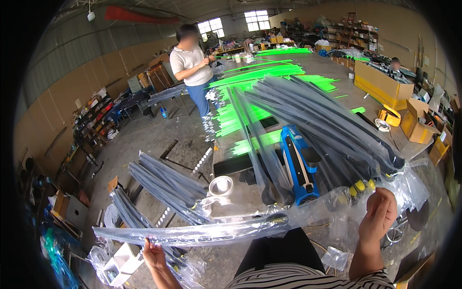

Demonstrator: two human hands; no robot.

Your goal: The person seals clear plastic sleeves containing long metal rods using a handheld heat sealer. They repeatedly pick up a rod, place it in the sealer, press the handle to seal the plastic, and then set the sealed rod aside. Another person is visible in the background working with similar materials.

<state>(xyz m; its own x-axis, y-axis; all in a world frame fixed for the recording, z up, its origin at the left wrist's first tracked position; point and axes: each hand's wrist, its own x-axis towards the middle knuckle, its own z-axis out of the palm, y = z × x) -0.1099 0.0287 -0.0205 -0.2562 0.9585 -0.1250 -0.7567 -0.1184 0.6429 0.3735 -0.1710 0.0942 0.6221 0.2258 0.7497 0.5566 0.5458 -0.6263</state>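
Clear sleeve (202, 234) is glossy, wrinkly plastic, blue device (297, 166) smooth, prob. plastic, floor (144, 130) matt.

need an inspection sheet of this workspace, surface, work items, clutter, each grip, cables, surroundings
surface: grey table, crowded with bright green rods and dark bundles in clear wrap
work items: long clear sleeve, stretched along the table's near side
clutter: blue tool among the bundles; white roll at the near left; yellow roll by open cardboard boxes on the right
left grip: fingers pinch the sleeve near its left end
right grip: fingers curled beside clear plastic, hold unclear
cables: none clearly made out
surroundings: co-worker standing at the table's left side; more wrapped bundles low on the left
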